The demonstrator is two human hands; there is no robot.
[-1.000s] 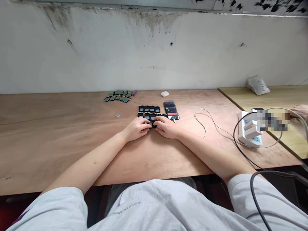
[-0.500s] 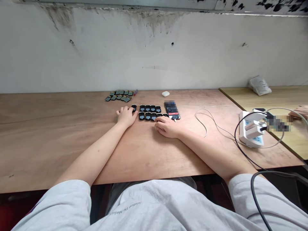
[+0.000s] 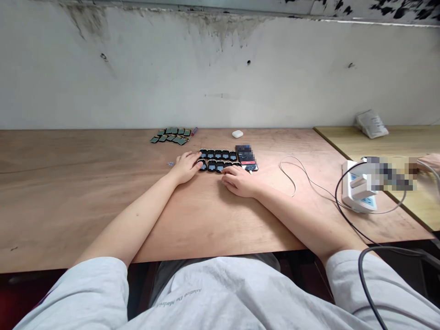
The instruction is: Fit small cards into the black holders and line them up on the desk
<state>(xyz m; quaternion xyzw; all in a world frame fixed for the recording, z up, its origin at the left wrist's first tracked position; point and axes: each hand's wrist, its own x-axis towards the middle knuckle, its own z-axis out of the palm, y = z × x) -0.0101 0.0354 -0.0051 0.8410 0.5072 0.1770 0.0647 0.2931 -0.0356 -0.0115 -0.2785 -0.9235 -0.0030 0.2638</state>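
Observation:
Several small black parts [image 3: 218,155] lie in two rows on the wooden table [image 3: 85,183]. My left hand [image 3: 186,167] rests palm down at the left end of the rows. Its fingers are stretched out and touch the leftmost black parts. My right hand [image 3: 238,179] lies palm down just in front of the lower row. Its fingers are loosely bent, and the tips touch a black part there. Neither hand lifts anything. A phone [image 3: 246,157] with a lit screen lies at the right end of the rows.
Behind the rows lie several green flat parts [image 3: 170,136], a red pen [image 3: 194,131] and a white earbud case [image 3: 237,134]. To the right are a white cable [image 3: 292,176], a white power strip [image 3: 356,191], a black cable [image 3: 362,275] and another person's hand [image 3: 430,162].
My hands were together over one black part. The left hand then moved it to the left end of the far row and slid back right; that part now sits in line.

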